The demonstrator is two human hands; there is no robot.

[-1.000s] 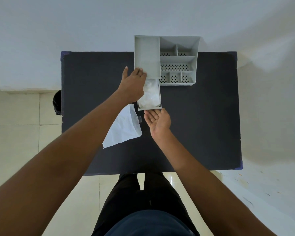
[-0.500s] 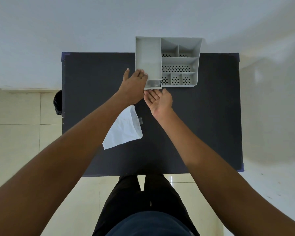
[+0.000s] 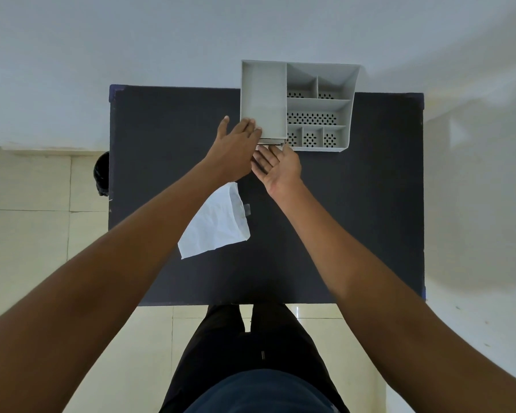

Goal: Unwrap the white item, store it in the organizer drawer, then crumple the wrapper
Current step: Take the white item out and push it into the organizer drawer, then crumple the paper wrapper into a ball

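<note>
A grey plastic organizer stands at the far edge of the dark table. Its drawer is pushed in, with only the front lip showing. The white item is hidden inside. My left hand rests flat against the organizer's front left corner, fingers spread. My right hand is palm up with its fingertips against the drawer front. The white wrapper lies flat on the table, partly under my left forearm, touched by neither hand.
A dark round object sits on the floor beside the table's left edge. A white wall rises just behind the organizer. My legs stand at the table's near edge, over pale floor tiles.
The drawer, open with the white item in it one second ago, has been pushed shut by my right hand. My left hand has stayed at the organizer. The wrapper has not moved.
</note>
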